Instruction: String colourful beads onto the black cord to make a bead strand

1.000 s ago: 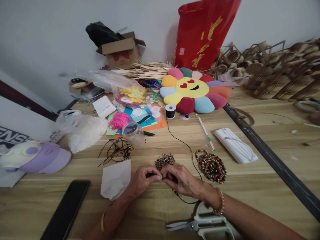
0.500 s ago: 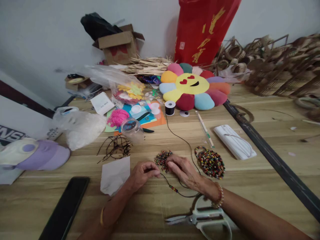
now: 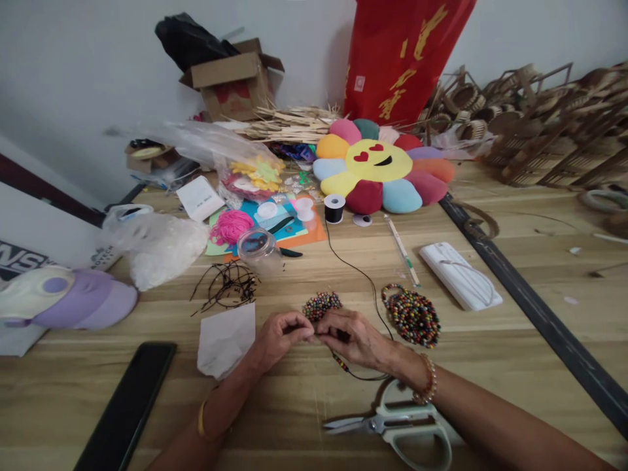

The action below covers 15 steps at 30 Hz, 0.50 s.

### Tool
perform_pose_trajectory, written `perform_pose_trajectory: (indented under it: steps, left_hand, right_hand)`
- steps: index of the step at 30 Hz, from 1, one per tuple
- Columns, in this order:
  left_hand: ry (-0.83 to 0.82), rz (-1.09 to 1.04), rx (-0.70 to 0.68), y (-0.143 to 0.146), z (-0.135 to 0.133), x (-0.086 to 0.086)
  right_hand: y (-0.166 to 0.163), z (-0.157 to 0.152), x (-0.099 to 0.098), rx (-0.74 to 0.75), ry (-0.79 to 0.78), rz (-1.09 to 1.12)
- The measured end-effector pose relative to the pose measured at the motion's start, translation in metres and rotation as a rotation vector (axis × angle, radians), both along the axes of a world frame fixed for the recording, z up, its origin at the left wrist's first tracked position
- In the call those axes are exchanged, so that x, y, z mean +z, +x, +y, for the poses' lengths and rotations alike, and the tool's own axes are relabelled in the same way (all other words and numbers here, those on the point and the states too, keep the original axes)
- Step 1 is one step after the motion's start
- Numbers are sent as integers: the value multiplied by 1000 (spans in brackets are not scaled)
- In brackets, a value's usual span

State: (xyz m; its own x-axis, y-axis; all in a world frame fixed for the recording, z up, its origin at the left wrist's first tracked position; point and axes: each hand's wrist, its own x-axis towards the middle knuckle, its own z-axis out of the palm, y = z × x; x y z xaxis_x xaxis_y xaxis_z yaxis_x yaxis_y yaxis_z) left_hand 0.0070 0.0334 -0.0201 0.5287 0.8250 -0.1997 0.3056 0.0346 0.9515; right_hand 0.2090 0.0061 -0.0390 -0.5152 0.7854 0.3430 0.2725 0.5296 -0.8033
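- You appear to be threading a bead onto the cord, which runs from the spool across the tabletop to your hands.
- Your left hand is pinched, seemingly on the cord's tip.
- Your right hand has its fingertips drawn in to meet the left's; you may have a bead there, but I cannot tell.
- The strung beads hang just below your right hand; the pile lies just beyond your fingertips.
- The next move likely calls for a steady tip, lined up with the bead's hole.
- Half a second ago your right hand was at the pile; now it meets your left, which has hardly shifted.
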Motion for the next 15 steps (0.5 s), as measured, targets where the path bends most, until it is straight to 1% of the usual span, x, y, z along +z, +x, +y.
perform_pose_trajectory:
  steps: [2,4,8,12,15]
  left_hand:
    - [-15,-11,28,1,0,0]
    - [-49,-30,90,1,-1,0]
    - [-80,-76,244,1,-1,-4]
    - [-18,-41,303,1,-3,-8]
    - [30,21,299,1,-5,-8]
  right_hand:
    - [1,1,3,8,-8,2]
    - [2,1,7,-1,-27,12]
    - [4,2,12,-97,-95,64]
    - [3,3,9,-216,-255,121]
    - [3,4,6,-244,-390,189]
